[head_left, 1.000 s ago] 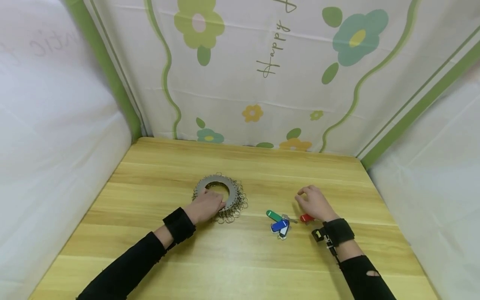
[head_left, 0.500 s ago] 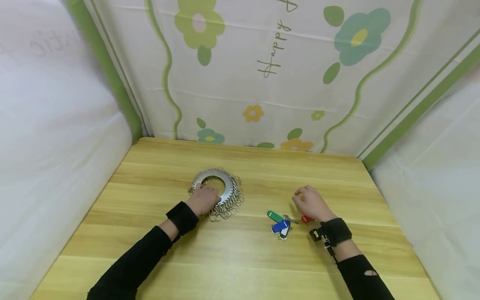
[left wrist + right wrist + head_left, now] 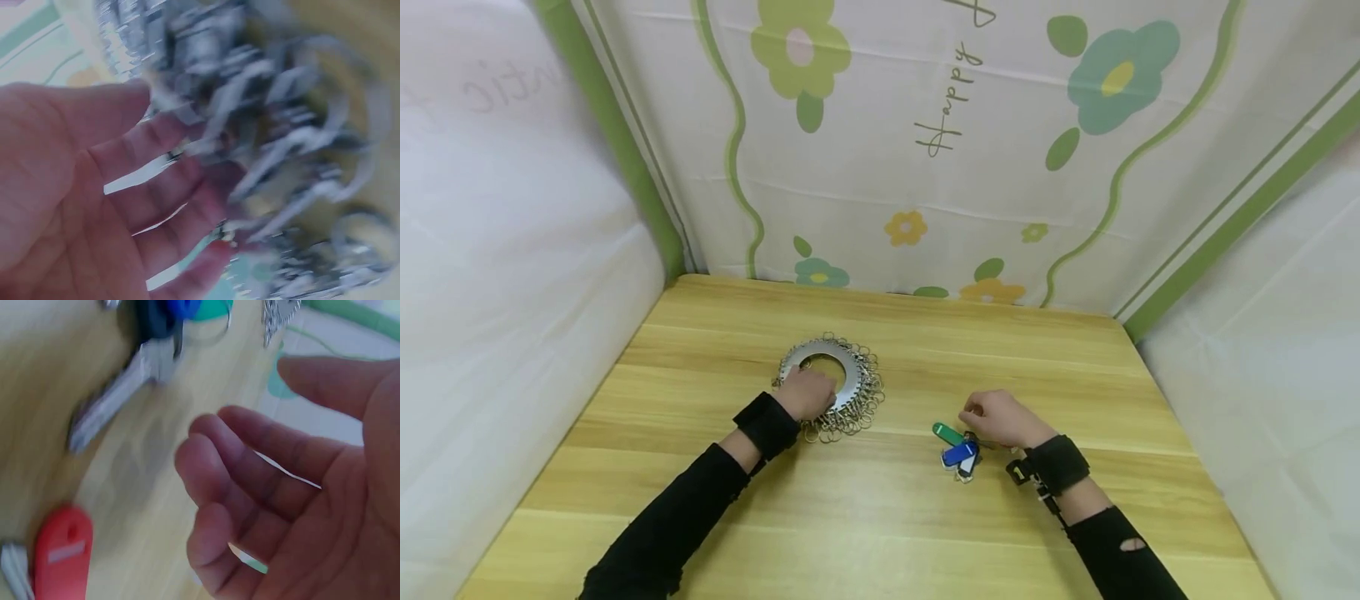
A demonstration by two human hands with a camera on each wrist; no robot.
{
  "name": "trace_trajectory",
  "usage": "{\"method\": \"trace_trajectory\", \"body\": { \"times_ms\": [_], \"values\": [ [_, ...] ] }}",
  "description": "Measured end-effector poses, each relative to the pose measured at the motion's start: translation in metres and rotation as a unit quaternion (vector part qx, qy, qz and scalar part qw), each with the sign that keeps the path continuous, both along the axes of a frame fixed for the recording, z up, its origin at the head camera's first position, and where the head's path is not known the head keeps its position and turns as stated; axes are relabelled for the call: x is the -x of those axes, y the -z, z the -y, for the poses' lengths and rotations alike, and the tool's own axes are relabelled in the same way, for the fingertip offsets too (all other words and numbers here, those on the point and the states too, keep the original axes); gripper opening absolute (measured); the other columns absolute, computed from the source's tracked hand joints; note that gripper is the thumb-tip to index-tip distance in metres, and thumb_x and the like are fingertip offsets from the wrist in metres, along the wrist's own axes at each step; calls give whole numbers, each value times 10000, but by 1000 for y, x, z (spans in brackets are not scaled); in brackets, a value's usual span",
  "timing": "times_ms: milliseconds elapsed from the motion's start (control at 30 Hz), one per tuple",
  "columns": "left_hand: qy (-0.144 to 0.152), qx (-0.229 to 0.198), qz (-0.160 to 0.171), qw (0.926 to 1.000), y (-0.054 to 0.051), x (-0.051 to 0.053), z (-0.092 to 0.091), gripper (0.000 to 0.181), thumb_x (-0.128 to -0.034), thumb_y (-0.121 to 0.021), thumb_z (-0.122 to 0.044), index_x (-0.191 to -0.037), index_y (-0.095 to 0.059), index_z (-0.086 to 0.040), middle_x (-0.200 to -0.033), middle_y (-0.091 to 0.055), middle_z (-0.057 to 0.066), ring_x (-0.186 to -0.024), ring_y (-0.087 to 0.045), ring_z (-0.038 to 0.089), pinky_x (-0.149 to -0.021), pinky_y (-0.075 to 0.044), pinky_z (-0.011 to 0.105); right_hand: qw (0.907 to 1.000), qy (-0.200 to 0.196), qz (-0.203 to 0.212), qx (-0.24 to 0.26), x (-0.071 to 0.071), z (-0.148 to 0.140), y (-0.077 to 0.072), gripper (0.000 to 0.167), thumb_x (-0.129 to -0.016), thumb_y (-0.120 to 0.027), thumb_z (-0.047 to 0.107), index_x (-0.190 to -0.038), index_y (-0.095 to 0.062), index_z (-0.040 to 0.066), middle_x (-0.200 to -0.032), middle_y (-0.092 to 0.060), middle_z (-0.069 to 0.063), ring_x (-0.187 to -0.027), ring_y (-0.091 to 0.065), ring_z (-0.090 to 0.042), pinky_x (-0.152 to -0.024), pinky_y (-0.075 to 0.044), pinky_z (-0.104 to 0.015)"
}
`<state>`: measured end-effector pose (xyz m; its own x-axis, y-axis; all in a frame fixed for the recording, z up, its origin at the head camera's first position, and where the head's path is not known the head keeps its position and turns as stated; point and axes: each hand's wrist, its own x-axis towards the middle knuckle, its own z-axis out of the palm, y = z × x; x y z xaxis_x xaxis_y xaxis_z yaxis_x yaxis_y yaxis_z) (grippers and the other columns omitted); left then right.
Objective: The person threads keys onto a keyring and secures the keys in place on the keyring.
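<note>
A flat grey metal ring lies at the left of the table, its rim hung with many small clasps and split rings. My left hand grips its near-left part. Blurred clasps crowd past the fingertips in the left wrist view. Over to the right, my right hand hovers with loosely bent fingers and nothing between them. Beside it lies a cluster of key tags: green, blue and white. The right wrist view shows a metal key and a separate red key tag.
A light wooden table carries everything. Behind it hangs a white curtain printed with flowers, and white cloth walls close off both sides.
My left hand has shifted the metal ring slightly back and left. My right hand has moved left toward the key tag cluster, and the red tag is now hidden in the head view.
</note>
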<state>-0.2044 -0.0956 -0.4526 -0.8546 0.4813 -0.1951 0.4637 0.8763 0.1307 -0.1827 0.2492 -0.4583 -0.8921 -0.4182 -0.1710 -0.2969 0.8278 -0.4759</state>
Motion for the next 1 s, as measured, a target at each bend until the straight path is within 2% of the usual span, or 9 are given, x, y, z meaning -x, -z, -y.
{"method": "trace_trajectory", "body": {
  "times_ms": [67, 133, 233, 333, 433, 633, 767, 867, 1000],
  "values": [
    [36, -164, -19, 9999, -7, 2, -4, 225, -969, -534, -180, -754, -566, -123, -682, -553, 33, -728, -589, 239, -887, -414, 534, 9997, -149, 180, 5, -2, 6, 0, 162, -930, -598, 232, -953, -672, 90, -754, -610, 48, -600, -542, -88, -562, -460, -277],
    [84, -291, -68, 9995, -12, 4, -9, 250, -972, -532, -180, -729, -557, -126, -627, -509, 19, -640, -545, 200, -767, -464, 439, 9992, -293, 282, -43, -4, 11, 1, 171, -913, -626, 255, -936, -668, 91, -724, -598, 53, -577, -535, -86, -547, -454, -278],
    [112, -471, -137, 9987, -16, 7, -20, 203, -961, -560, -178, -767, -583, -123, -606, -470, 10, -563, -475, 166, -605, -395, 341, 9986, -311, 395, -147, -7, 15, 3, 193, -873, -680, 271, -933, -659, 88, -726, -582, 56, -589, -528, -85, -570, -451, -278],
    [118, -517, -138, 9985, -17, 10, -31, 129, -944, -590, -168, -831, -617, -114, -632, -494, 15, -563, -471, 158, -577, -367, 312, 9985, -275, 415, -242, -7, 17, 6, 213, -842, -717, 253, -948, -647, 82, -737, -566, 46, -609, -521, -93, -581, -449, -278],
    [219, -540, -101, 9982, -18, 13, -40, 58, -931, -606, -147, -894, -633, -112, -711, -545, 21, -613, -508, 165, -581, -396, 307, 9985, -288, 372, -295, -6, 18, 9, 185, -836, -724, 225, -940, -640, 97, -744, -557, 46, -622, -518, -95, -584, -446, -268],
    [348, -660, -112, 9972, -14, 19, -51, 235, -925, -599, -95, -711, -516, -147, -657, -460, -13, -581, -408, 136, -561, -334, 276, 9986, -346, 367, -175, -4, 20, 11, 111, -862, -696, 222, -837, -614, 151, -712, -553, 49, -583, -516, -87, -539, -440, -257],
    [391, -710, -281, 9963, -9, 18, -55, 323, -935, -542, -45, -648, -440, -151, -615, -379, -18, -560, -335, 128, -546, -300, 268, 9988, -361, 305, -134, -1, 22, 11, 118, -878, -679, 220, -817, -603, 153, -686, -547, 51, -551, -512, -76, -510, -434, -248],
    [409, -619, -536, 9958, -6, 17, -59, 284, -947, -534, -56, -684, -488, -155, -629, -423, -23, -562, -368, 119, -541, -308, 256, 9991, -324, 246, -143, -1, 25, 9, 119, -877, -680, 212, -820, -607, 139, -682, -545, 48, -545, -511, -83, -502, -431, -251],
    [381, -461, -694, 9958, -3, 13, -65, 173, -945, -556, -75, -789, -589, -144, -696, -550, -7, -603, -501, 127, -533, -376, 251, 9988, -157, 389, -256, -4, 27, 5, 141, -849, -710, 221, -804, -610, 132, -672, -551, 38, -543, -518, -93, -503, -431, -259]
  ]
}}
